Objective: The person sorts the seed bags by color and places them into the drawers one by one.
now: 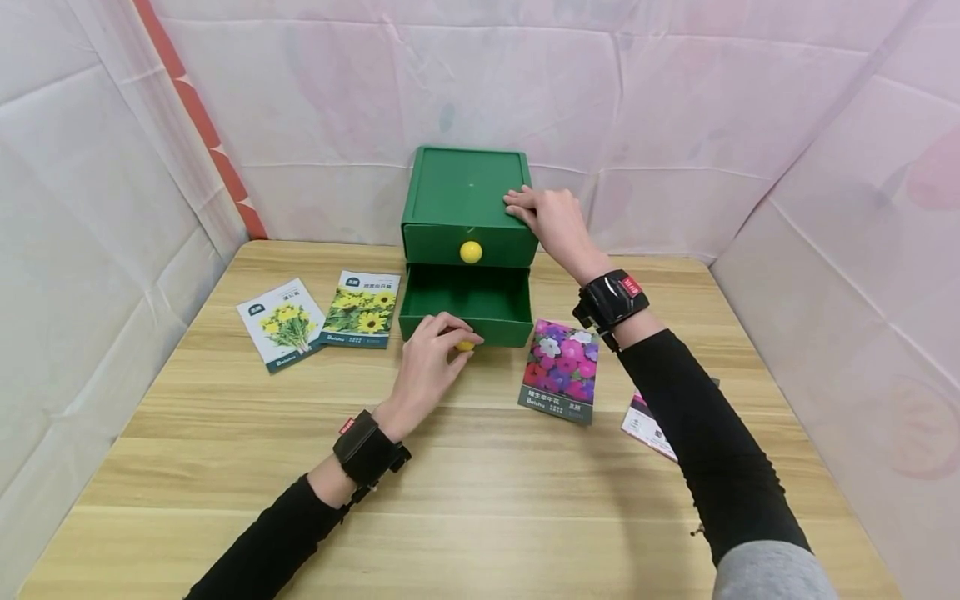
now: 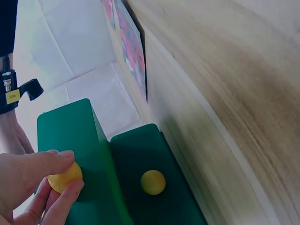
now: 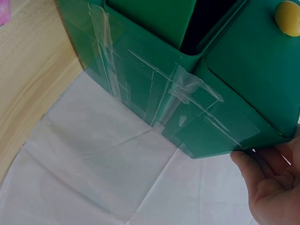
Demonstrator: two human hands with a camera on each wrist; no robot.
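With your left hand [image 1: 426,360] pinching the lower green plastic drawer's [image 1: 463,302] round yellow knob [image 2: 64,177] and your flat, straight-fingered right hand [image 1: 546,218] bracing the cabinet top [image 1: 465,187], the drawer-opening step appears nearly complete; release once access suffices.

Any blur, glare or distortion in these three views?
Head view: sharp, evenly lit, soft shadows under the arms, edges bowed by the wide lens. Left wrist view: table streaked with blur, the left hand soft at close range. Right wrist view: clear tape on the green drawer box catches glare.

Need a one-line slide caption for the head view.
Left hand pinches the yellow round knob of the open lower green plastic drawer; right hand rests on the cabinet top.
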